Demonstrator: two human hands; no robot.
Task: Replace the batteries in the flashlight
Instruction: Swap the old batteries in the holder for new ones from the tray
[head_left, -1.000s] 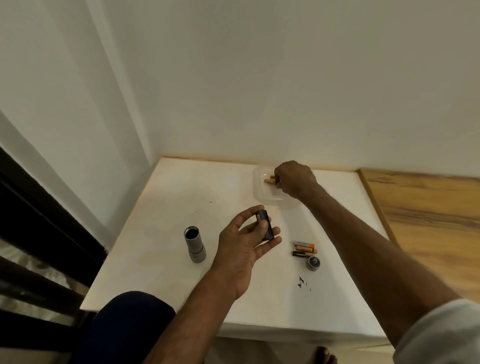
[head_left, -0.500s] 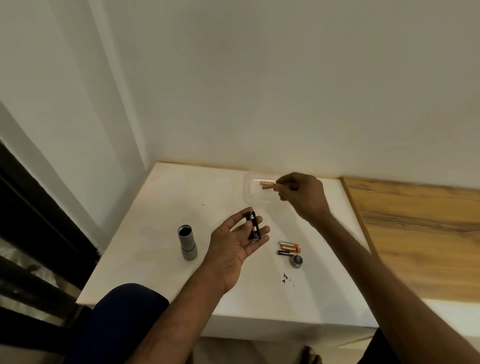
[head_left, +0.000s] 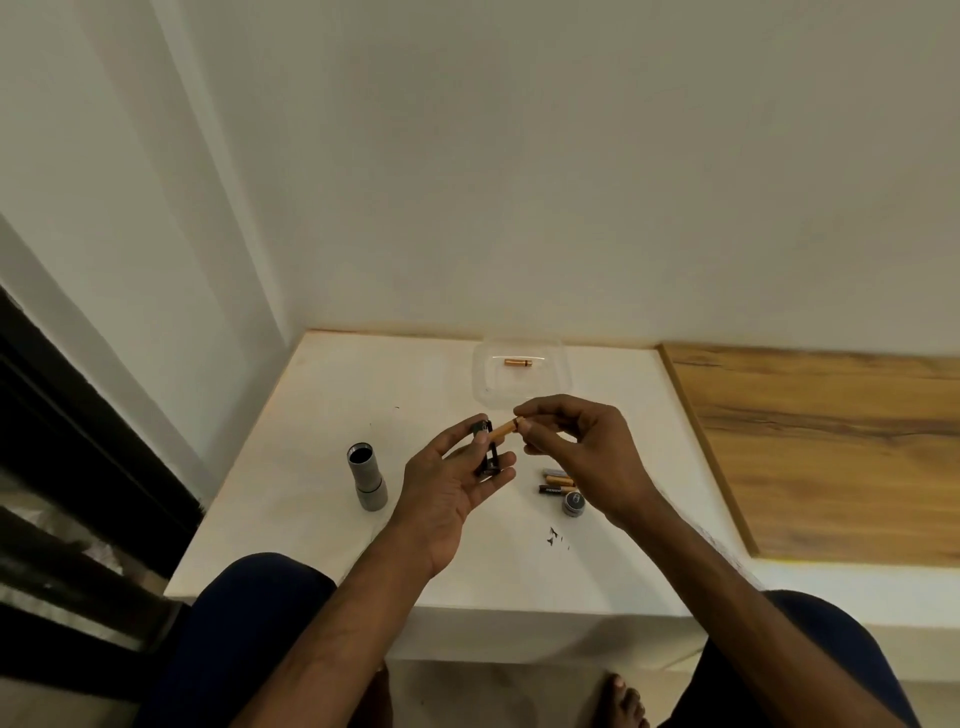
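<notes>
My left hand (head_left: 451, 488) holds a black battery holder (head_left: 487, 450) upright between thumb and fingers. My right hand (head_left: 574, 447) pinches an orange battery (head_left: 503, 429) by one end, and its other end touches the top of the holder. The grey flashlight body (head_left: 367, 475) stands on the white table (head_left: 291, 483) with its open end up, to the left of my hands. Its round black cap (head_left: 573, 503) lies to the right, next to a few loose batteries (head_left: 557, 482).
A clear plastic container (head_left: 561, 375) sits at the back of the table with one orange battery (head_left: 518, 362) inside. A wooden surface (head_left: 831, 441) adjoins the table on the right. Small dark specks (head_left: 555, 537) lie near the front. My knees and a bare foot show below.
My right hand lifted a battery out of the clear container and brought it back to the holder in my left hand. The camera tilted down slightly.
</notes>
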